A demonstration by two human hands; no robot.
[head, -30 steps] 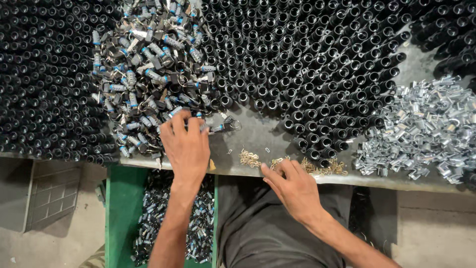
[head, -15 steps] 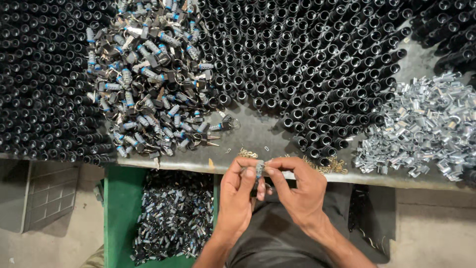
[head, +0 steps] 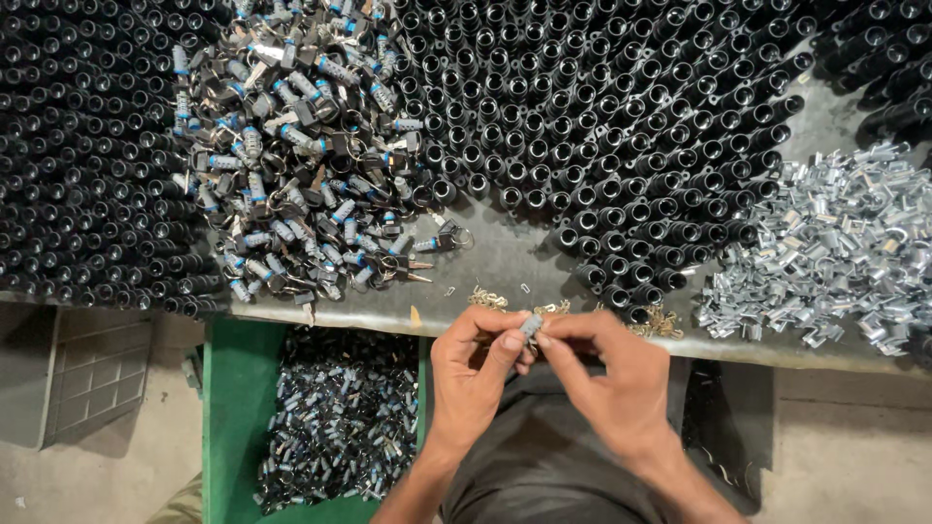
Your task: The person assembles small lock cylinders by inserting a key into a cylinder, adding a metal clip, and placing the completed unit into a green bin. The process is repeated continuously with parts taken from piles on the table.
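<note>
My left hand (head: 473, 374) and my right hand (head: 610, 380) meet just below the front edge of the grey metal table (head: 505, 262). Both pinch one small silver lock cylinder (head: 530, 326) between thumbs and fingertips. Just beyond them a few small brass pieces (head: 488, 300) lie on the table edge. A heap of silver cylinders with keys and blue bands (head: 301, 155) sits to the upper left of my hands.
Upright black tubes (head: 621, 126) fill the table's middle and another block (head: 87, 155) covers the left. A pile of shiny silver metal clips (head: 835, 252) lies at right. Below the table, a green crate (head: 233, 408) holds several finished cylinders (head: 340, 417). A grey crate (head: 97, 374) stands left.
My left hand left the heap of cylinders and came back to the table edge. Both hands now meet on one small cylinder, held a little closer together than half a second ago.
</note>
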